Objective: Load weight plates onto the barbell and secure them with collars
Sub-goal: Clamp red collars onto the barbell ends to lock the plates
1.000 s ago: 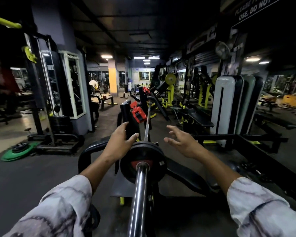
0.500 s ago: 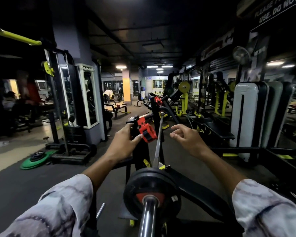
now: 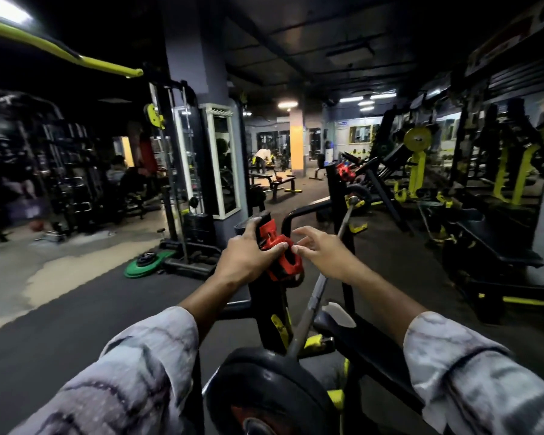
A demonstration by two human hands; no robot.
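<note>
Left hand [image 3: 248, 255], fingers curled, closed around the red collar [image 3: 283, 257] on the near black rack upright [image 3: 266, 296], thumb up against the post top. Right hand [image 3: 322, 251] half open, fingers bent and spread, fingertips [image 3: 297, 248] just touching the collar's right side, holding nothing. Barbell [image 3: 322, 279] with long axis running from bottom centre away and up to the right, far end at the second upright. Black weight plate [image 3: 274, 387] already on its near end, at the bottom edge.

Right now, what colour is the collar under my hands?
Red collar, with the left hand on it; clearest in the head view.
</note>
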